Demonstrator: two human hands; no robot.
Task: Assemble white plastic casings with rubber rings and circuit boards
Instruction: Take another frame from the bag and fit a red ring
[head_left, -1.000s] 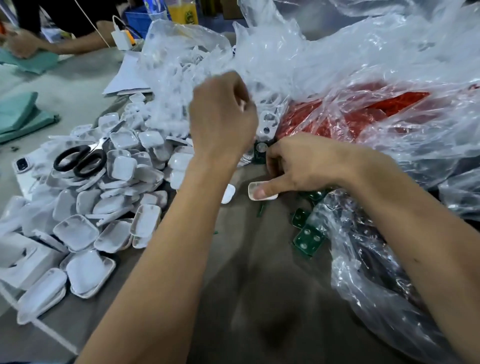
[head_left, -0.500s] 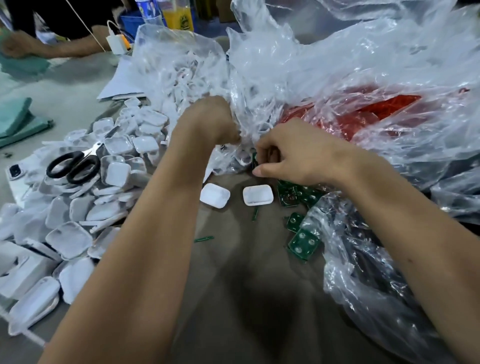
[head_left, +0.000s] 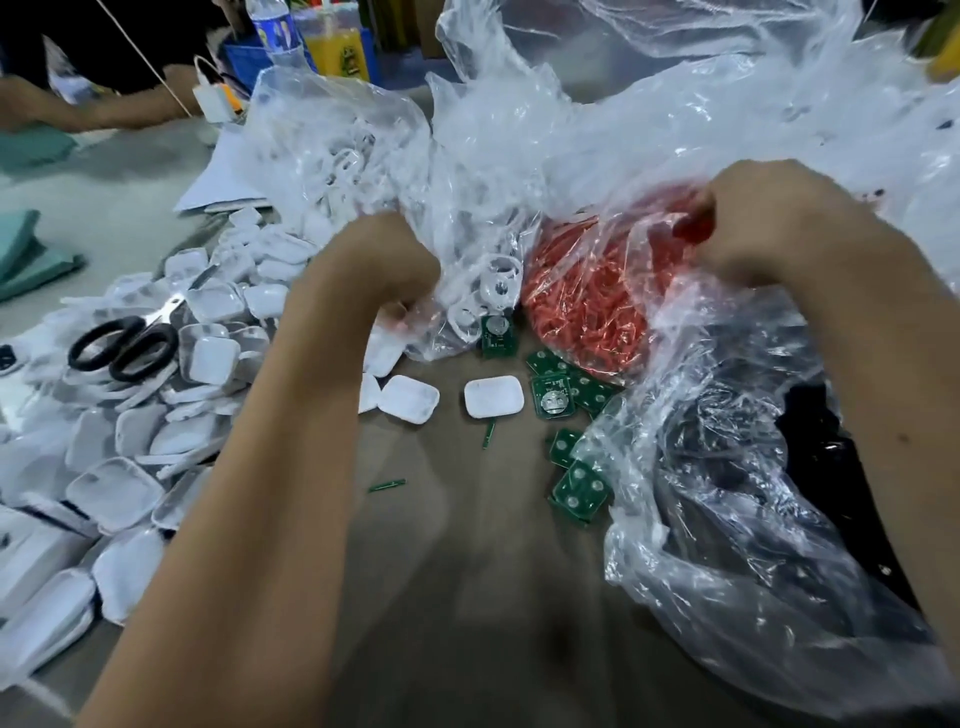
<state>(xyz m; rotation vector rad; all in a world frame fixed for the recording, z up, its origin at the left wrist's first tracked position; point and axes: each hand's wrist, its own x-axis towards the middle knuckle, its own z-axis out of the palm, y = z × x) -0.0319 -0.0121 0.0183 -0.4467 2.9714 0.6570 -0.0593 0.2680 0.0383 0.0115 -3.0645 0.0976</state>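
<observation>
- The view looks down from a person's head onto a grey-brown table (head_left: 467, 597), with both bare forearms reaching forward.
- The left hand (head_left: 384, 265) is curled into a fist at the edge of a clear plastic bag (head_left: 353, 156) of white plastic parts. I cannot tell whether the fingers grip the film.
- The right hand (head_left: 769, 228) is curled, fingertips pinching crinkled clear film over a bag of red rubber rings (head_left: 582, 301).
- Two white plastic casings lie on the table between the arms: one (head_left: 493, 397) just left of the circuit boards, another (head_left: 409, 399) beside the left forearm.
- Green circuit boards (head_left: 576, 483) lie scattered near the right-hand bag. One (head_left: 551, 397) carries a round silver disc, and its print is too small to read.
- A large heap of white casings (head_left: 156, 415) covers the table's left side, with black-handled scissors (head_left: 124, 345) lying on top.
- At the far edge stand a bottle with a blue label (head_left: 275, 31) and a container of orange liquid (head_left: 337, 49). Their label writing is unreadable.
- Another person's arm (head_left: 78, 106) rests at the far left.
</observation>
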